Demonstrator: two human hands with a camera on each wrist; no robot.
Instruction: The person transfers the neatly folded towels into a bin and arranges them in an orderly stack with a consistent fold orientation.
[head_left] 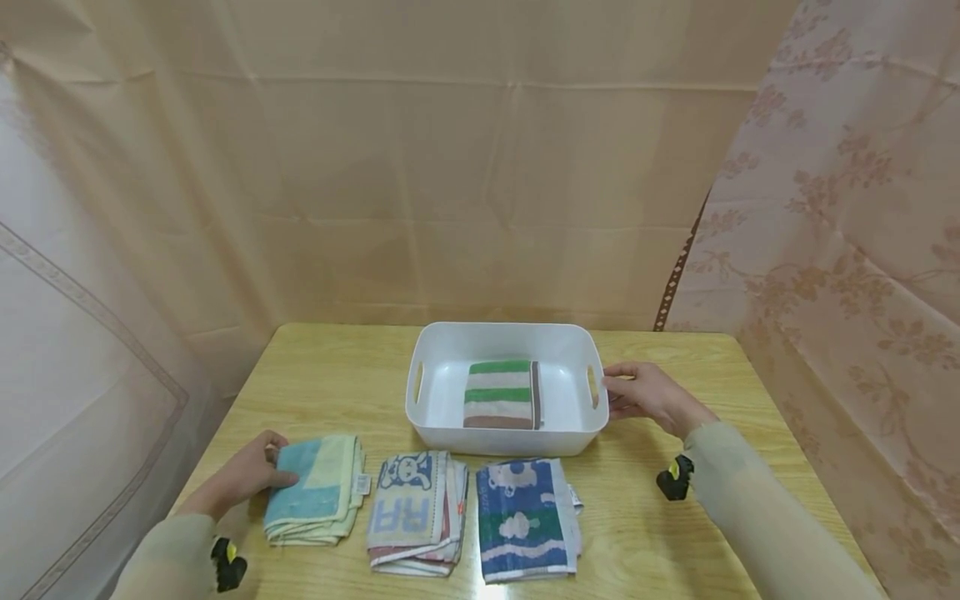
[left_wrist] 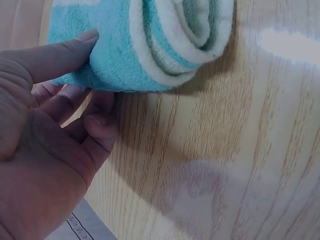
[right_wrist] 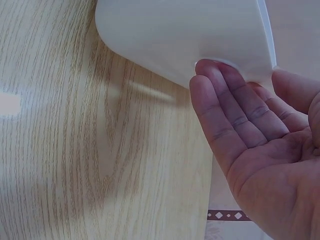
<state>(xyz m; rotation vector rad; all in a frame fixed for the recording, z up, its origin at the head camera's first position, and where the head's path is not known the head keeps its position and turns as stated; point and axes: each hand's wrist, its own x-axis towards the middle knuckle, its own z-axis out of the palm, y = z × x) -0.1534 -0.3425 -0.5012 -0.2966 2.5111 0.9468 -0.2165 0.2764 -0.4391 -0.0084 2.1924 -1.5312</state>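
A folded teal and pale-yellow towel (head_left: 307,487) lies at the left of the table. My left hand (head_left: 251,475) pinches its left edge, thumb (left_wrist: 75,52) on top and fingers partly hidden beneath the folded layers. At the right end of a white plastic basket (head_left: 495,442), my right hand (head_left: 652,396) touches the wall by the handle hole. Its fingers (right_wrist: 220,115) are fairly straight, their tips at the hole, with the thumb near the rim. Inside the basket is a folded towel with green, white and brown stripes (head_left: 498,394).
Between the teal towel and the front middle lies a folded beige towel with a skull print (head_left: 408,500). Right of it is a folded blue and green towel with animal pictures (head_left: 525,517). The wooden table (head_left: 337,367) ends at a hanging beige cloth (head_left: 480,208).
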